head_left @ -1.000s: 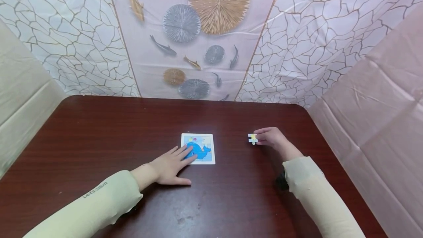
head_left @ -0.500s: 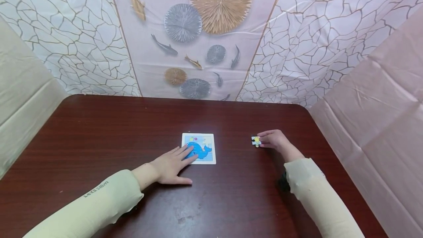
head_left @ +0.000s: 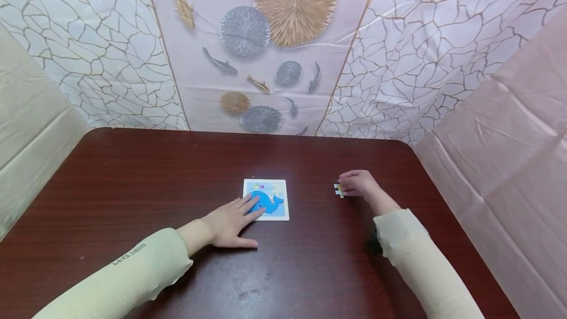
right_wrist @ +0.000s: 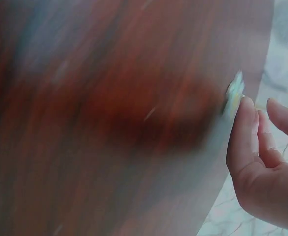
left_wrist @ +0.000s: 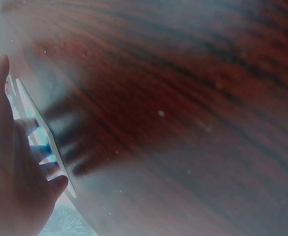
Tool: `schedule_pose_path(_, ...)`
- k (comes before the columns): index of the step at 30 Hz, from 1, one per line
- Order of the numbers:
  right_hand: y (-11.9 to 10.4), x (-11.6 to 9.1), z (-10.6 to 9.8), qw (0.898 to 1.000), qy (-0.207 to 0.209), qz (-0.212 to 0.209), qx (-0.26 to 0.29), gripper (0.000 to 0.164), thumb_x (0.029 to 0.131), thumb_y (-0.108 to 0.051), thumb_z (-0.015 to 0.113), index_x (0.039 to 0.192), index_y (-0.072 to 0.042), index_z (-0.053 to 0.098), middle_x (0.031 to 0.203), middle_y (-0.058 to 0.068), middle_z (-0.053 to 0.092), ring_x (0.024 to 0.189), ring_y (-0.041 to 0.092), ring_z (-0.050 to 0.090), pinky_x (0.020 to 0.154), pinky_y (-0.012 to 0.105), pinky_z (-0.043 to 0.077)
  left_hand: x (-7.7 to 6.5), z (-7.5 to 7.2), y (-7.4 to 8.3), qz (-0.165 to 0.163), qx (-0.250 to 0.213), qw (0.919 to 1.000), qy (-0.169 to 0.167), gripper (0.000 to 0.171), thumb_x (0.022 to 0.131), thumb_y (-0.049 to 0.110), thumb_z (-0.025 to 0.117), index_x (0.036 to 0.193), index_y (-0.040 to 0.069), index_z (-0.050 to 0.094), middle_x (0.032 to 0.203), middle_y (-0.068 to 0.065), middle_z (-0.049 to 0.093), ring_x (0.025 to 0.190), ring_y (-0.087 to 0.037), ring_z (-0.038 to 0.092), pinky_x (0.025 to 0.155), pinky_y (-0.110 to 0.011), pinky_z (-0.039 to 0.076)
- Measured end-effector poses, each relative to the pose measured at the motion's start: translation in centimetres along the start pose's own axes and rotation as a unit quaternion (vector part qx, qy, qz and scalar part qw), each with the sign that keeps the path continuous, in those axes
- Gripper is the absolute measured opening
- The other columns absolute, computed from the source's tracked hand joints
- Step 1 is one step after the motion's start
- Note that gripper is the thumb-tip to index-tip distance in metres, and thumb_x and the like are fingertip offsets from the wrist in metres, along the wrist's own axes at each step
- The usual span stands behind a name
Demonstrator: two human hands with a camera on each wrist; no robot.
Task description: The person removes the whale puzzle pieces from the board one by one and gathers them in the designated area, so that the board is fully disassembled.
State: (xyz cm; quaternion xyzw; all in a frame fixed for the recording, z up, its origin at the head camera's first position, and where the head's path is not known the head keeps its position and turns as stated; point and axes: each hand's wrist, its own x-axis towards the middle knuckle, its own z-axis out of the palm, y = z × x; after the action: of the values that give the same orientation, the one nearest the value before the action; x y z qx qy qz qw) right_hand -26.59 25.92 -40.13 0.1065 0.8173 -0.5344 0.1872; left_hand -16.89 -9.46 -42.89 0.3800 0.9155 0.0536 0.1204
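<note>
A small square puzzle board [head_left: 266,199] with a blue whale picture lies on the dark wooden table [head_left: 133,181]. My left hand [head_left: 230,220] rests flat with straight fingers on the board's left part; the left wrist view shows the fingers [left_wrist: 38,147] pressing on the board's edge [left_wrist: 41,132]. My right hand [head_left: 360,183] is to the right of the board and pinches a small puzzle piece [head_left: 338,189] at its fingertips. In the blurred right wrist view the piece [right_wrist: 234,93] sits at the thumb tip [right_wrist: 244,110].
Patterned plastic sheeting [head_left: 274,48] hangs behind the table, with pink sheeting [head_left: 509,161] on the right and pale sheeting [head_left: 26,112] on the left. The table's far edge and rounded corners are near these sheets.
My right hand has turned the puzzle piece from flat to more on edge and shifted it slightly. The left hand and the board have stayed in place.
</note>
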Motion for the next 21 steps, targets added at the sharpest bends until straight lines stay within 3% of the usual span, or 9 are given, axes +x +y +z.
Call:
schedule_pose_path(5, -1.6, 0.3, 2.4, 0.999, -0.035, -0.025, 0.006, 0.04, 0.092, -0.007, 0.055, 0.126, 0.015, 0.047, 0.079, 0.003, 0.066, 0.066, 0.009, 0.061, 0.068, 0.027, 0.056, 0.0, -0.1, 0.0, 0.0, 0.002, 1.0, 0.002, 0.079, 0.088, 0.061, 0.046, 0.148, 0.013, 0.029, 0.156, -0.015, 0.019, 0.144, -0.034, 0.017, 0.115, -0.045, 0.024)
schedule_pose_path(13, -4.2, 0.5, 7.1, 0.997, -0.057, -0.042, -0.008, 0.035, 0.092, -0.009, 0.057, 0.12, 0.011, 0.055, 0.111, 0.027, 0.062, 0.072, 0.015, 0.062, 0.072, 0.031, 0.057, 0.2, 0.0, 0.0, -0.003, 0.003, 1.0, -0.001, 0.08, 0.088, 0.063, 0.046, 0.148, 0.014, 0.029, 0.156, -0.015, 0.019, 0.144, -0.033, 0.016, 0.115, -0.045, 0.024)
schedule_pose_path(21, -5.1, 0.2, 10.7, 0.997, -0.067, -0.03, -0.005, 0.032, 0.09, -0.012, 0.061, 0.115, 0.007, 0.06, 0.104, 0.023, 0.065, 0.078, 0.021, 0.065, 0.078, 0.036, 0.057, 0.4, 0.0, 0.3, -0.013, 0.0, 0.9999, -0.007, 0.081, 0.086, 0.065, 0.045, 0.147, 0.014, 0.03, 0.156, -0.014, 0.02, 0.144, -0.033, 0.016, 0.116, -0.048, 0.019)
